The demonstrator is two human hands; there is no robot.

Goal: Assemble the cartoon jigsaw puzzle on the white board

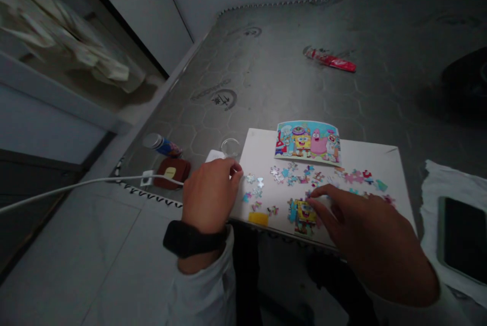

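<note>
My right hand (375, 237) reaches over the white board (388, 163), thumb and forefinger pinched on a small jigsaw piece (309, 195) at the top right of a joined puzzle section (304, 216). That section shows a yellow cartoon figure. At the board's left edge rests my left hand (210, 191), its fingers curled closed; what they hold, if anything, is hidden. Loose jigsaw pieces (260, 182) lie between the hands, with more (353, 176) spread farther right, some partly behind my right hand. A picture card (308, 142) with the cartoon figures stands at the back of the board.
Left of the board are a brown case (173, 172), a blue bottle with a white cap (163, 144), a charger with a white cable (147, 177) and a clear ring (230, 147). A phone (462, 237) lies on white paper at right. A red wrapper (331, 59) lies farther back.
</note>
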